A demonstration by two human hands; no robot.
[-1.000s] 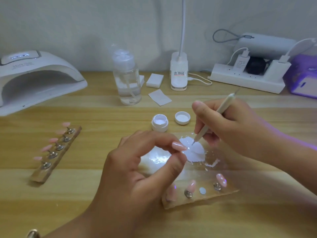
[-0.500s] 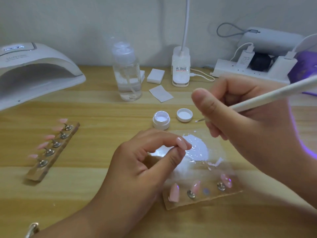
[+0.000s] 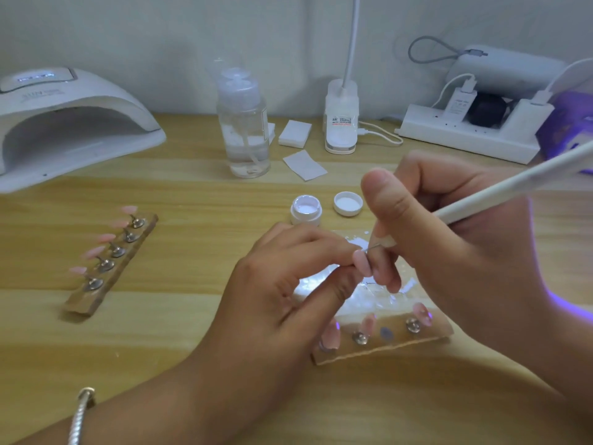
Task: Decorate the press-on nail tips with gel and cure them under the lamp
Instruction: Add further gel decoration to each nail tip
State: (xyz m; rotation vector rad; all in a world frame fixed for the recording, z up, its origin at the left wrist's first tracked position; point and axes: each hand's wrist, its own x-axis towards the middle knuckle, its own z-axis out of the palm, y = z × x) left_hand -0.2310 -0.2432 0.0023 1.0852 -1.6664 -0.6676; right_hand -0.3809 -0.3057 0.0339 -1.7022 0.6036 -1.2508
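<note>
- Left hand (image 3: 282, 284): fingers are curled, with thumb and forefinger closed in a pinch on a pale pink press-on nail tip (image 3: 364, 264). The tip is held over a clear plastic palette sheet (image 3: 378, 300) smeared with white gel. A silver bracelet (image 3: 80, 415) is worn at that wrist.
- Right hand (image 3: 449, 245): clenched round a slender white pen-shaped tool (image 3: 513, 183), which is gripped between thumb and fingers like a pencil. Its fine metal point is laid against the upper edge of the pinched nail tip.
- Near wooden holder strip (image 3: 430, 337): set on the light wooden worktop (image 3: 192, 203) just in front of the palette sheet. Three pink tips and one bare round mount are seen on it. Its left end is hidden by the left hand.
- Far wooden holder strip (image 3: 84, 300): placed well to the left, with five pink tips carried in a row.
- Small white round gel pot (image 3: 305, 209): open, placed just behind the hands. Its white lid (image 3: 347, 203) is laid upturned beside it.
- White arched curing lamp (image 3: 70, 123): stood at the back left.
- Clear pump bottle (image 3: 244, 130): stood upright to the right of the lamp.
</note>
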